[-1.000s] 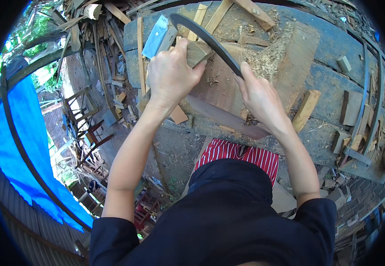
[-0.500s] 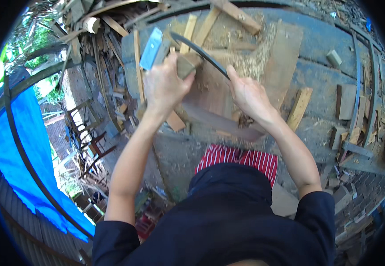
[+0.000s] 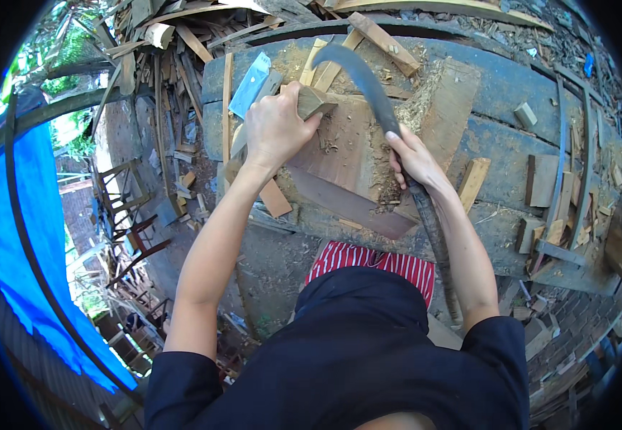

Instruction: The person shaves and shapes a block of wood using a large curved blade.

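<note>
Fingers wrapped round it, my left hand (image 3: 275, 130) holds a short wooden block (image 3: 315, 102) tilted over the workbench. My right hand (image 3: 414, 156) is closed on a sickle (image 3: 369, 84) where its dark hooked blade meets the handle. The long handle runs back along my right forearm, and the blade's tip curves left beyond the block; a gap shows between blade and block. Below both hands lies a broad brown wooden slab (image 3: 336, 154), with shavings (image 3: 390, 172) along its right side.
The weathered blue-grey workbench (image 3: 501, 147) carries several offcuts, among them a light wood strip (image 3: 474, 183) on the right. A light blue flat piece (image 3: 250, 84) lies left of the block. Scrap wood (image 3: 174, 68) is heaped at far left, beside a blue tarp (image 3: 20, 208).
The sickle has turned more upright, its blade now farther from the block and its handle in sight along my right forearm. My left hand still holds the block.
</note>
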Tool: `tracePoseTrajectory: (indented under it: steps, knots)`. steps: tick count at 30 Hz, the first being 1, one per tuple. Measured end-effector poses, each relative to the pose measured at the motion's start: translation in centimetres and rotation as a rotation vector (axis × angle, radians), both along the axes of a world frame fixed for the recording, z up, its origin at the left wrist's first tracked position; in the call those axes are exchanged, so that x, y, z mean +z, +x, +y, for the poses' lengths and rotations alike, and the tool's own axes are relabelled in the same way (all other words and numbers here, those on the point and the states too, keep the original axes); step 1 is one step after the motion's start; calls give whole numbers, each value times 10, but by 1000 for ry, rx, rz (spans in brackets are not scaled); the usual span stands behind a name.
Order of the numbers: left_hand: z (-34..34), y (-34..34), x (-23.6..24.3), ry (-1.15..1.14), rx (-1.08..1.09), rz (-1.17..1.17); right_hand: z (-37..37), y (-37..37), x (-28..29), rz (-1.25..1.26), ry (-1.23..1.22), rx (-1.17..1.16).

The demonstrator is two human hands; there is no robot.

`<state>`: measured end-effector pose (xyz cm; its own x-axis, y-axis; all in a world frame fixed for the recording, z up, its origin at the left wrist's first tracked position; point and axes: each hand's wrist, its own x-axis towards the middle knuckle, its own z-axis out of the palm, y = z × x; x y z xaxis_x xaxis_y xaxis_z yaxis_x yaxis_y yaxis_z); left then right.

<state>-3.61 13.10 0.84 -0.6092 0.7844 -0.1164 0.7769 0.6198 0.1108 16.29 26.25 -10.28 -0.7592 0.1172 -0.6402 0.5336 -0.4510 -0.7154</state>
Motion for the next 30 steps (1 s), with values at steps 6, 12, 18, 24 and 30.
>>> tracePoseTrajectory:
  steps: [6,12,18,24,30]
  knots:
    - [-1,1,-8,2,6,-9,14,31,-14,-135,120,-236]
    - [-1,8,-4,-36,48,4,15,35,-11,-155,316,-304]
    - [3,11,-1,-63,43,-11,26,42,-24,-183,531,-271]
    - [3,10,-3,-33,27,-1,28,35,-31,-288,927,-256]
    - [-3,9,-2,-41,32,-14,14,28,-11,-370,1309,-111]
